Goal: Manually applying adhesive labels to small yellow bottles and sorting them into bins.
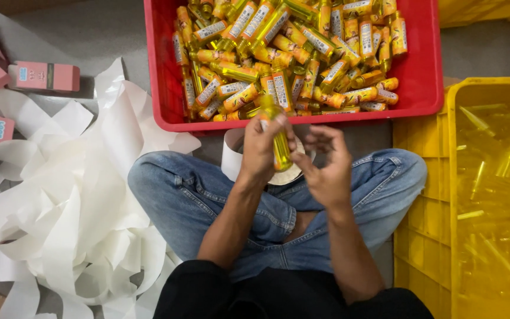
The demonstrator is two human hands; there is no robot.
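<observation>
Left hand raised, fingers closed in grip, right hand beside it, fingers curled

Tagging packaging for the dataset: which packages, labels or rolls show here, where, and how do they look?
Labelled bottles: heaped in red crate, yellow with white-orange labels.
Bottle: yellow, unlabelled side showing, upright in left hand.
Label roll: white, behind the hands on the lap.
Pink cartons: oblong, far left on floor.
Backing paper: white strips, piled left.

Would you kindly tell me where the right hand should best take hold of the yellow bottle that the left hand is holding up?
Probably the bare lower body of the yellow bottle, approached from its right side. The left hand wraps its upper part, and the right hand is open just beside it.
</observation>
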